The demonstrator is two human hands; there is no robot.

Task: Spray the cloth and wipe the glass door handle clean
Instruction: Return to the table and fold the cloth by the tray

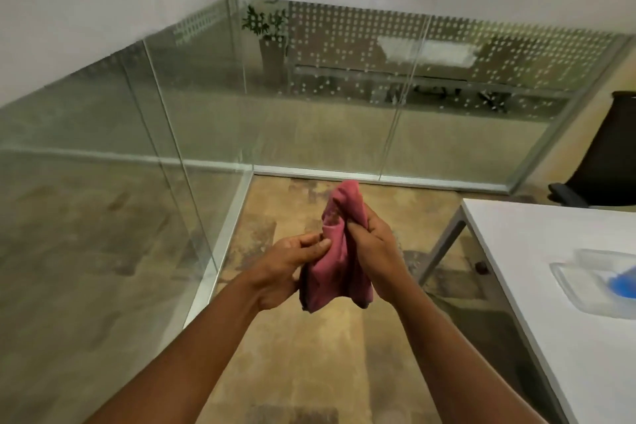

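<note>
A bunched pink cloth (339,251) hangs in front of me over the floor, held between both hands. My right hand (373,244) grips its upper right side with the fingers curled into the fabric. My left hand (289,263) pinches the cloth's left edge between thumb and fingertips. No door handle shows in this view. On the table at the right, a clear plastic tray (585,280) holds something blue (623,282) that is cut off by the frame edge.
Glass partition walls (309,107) meet in a corner ahead, with a glass panel (103,165) running along my left. A white table (550,251) stands at the right, and a black office chair (605,162) behind it. Patterned carpet (309,354) lies underfoot.
</note>
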